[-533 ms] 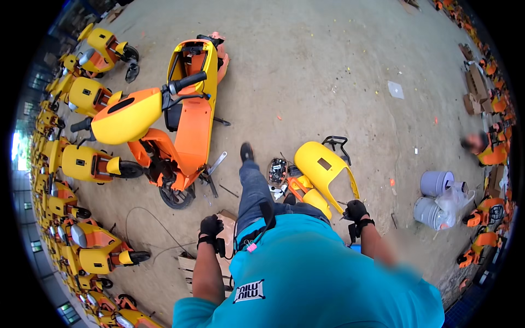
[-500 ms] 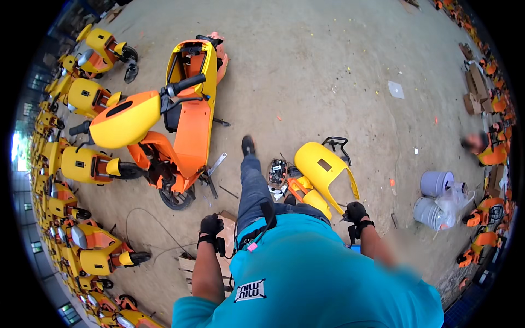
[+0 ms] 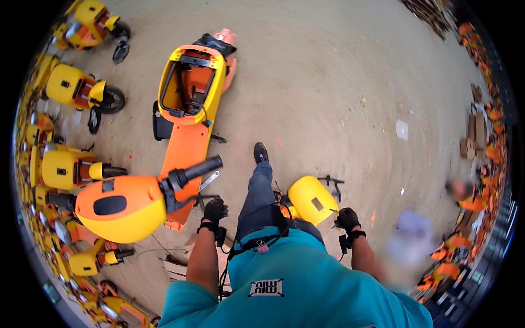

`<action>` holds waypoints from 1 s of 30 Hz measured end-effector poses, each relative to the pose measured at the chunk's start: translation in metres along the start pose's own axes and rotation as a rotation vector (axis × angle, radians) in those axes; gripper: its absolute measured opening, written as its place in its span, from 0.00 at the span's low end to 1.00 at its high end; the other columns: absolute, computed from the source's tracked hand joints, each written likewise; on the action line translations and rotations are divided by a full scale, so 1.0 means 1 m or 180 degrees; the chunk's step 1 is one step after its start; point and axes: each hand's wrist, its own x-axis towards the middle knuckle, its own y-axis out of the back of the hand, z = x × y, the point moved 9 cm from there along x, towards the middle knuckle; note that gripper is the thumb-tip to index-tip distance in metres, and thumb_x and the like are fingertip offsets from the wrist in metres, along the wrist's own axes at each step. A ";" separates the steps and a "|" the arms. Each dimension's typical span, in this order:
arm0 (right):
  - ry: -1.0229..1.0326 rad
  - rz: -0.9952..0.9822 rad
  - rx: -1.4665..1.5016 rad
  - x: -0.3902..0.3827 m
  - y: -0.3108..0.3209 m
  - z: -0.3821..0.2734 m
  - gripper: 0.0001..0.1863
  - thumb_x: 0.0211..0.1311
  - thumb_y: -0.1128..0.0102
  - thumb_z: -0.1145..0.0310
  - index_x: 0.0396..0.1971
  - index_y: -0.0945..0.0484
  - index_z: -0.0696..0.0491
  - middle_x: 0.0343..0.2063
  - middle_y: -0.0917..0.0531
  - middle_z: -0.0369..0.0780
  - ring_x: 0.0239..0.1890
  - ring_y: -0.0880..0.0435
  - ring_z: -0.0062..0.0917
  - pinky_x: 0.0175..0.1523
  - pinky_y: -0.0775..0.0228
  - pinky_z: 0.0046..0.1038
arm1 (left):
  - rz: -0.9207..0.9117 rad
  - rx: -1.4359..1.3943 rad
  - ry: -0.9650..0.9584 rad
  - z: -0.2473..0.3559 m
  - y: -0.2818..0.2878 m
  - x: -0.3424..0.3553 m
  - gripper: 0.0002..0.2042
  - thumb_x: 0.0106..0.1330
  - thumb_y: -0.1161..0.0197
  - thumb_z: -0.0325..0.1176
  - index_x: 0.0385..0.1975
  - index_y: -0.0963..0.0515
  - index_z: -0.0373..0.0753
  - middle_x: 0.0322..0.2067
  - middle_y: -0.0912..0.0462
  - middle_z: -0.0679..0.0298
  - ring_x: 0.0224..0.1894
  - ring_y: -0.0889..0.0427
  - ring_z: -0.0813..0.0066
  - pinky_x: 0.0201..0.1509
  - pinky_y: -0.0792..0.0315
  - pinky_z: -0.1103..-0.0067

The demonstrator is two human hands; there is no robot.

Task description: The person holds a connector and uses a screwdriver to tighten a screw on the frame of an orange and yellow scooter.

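Observation:
A yellow and orange scooter (image 3: 188, 145) stands to my left, its seat opening uncovered and its handlebar (image 3: 190, 174) close by. My left hand (image 3: 215, 210), in a black glove, is curled closed just below the brake lever's end; whatever may be in it is hidden. On the other side my gloved right hand (image 3: 347, 218) is closed around a thin, tool-like thing (image 3: 333, 211) whose narrow tip points left. Left of that hand a yellow body panel (image 3: 313, 200) lies on the floor, partly behind my body. A black bracket (image 3: 334, 185) lies beside the panel.
Rows of yellow scooters (image 3: 68, 85) line the left, and orange ones (image 3: 473, 204) the right. A wrench (image 3: 209, 180) shows beside the scooter's footboard. At right stands a blurred pale bucket (image 3: 414, 223); cardboard boxes (image 3: 474, 136) lie farther back.
My view has shifted forward, so the scooter's handlebar is nearer my left hand. The yellow panel is now partly hidden by my body. Both hands stay closed.

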 end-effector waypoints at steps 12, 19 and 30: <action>0.1384 -0.2520 -0.0378 -0.059 -0.232 -0.489 0.11 0.78 0.47 0.62 0.46 0.26 0.55 0.34 0.19 0.36 0.36 0.17 0.20 0.44 0.22 0.24 | 0.0406 0.1569 -0.0843 0.024 -0.013 0.010 0.10 0.60 0.40 0.45 0.26 0.26 0.46 0.23 0.25 0.62 0.26 0.24 0.64 0.27 0.32 0.66; 0.1065 -0.4009 -0.1103 -0.108 -0.342 -0.551 0.11 0.79 0.49 0.62 0.49 0.27 0.54 0.38 0.18 0.37 0.39 0.16 0.21 0.46 0.22 0.26 | 0.1748 -0.3269 -0.0056 0.028 -0.089 0.001 0.13 0.75 0.44 0.43 0.45 0.22 0.40 0.36 0.15 0.56 0.31 0.15 0.61 0.35 0.18 0.69; 0.0430 -0.5136 -0.2548 -0.106 -0.373 -0.569 0.08 0.79 0.49 0.65 0.47 0.27 0.54 0.40 0.19 0.39 0.42 0.16 0.23 0.50 0.22 0.27 | 0.1504 -0.3315 -0.1737 0.355 -0.156 -0.016 0.15 0.74 0.42 0.32 0.57 0.25 0.35 0.46 0.16 0.60 0.50 0.17 0.71 0.54 0.22 0.76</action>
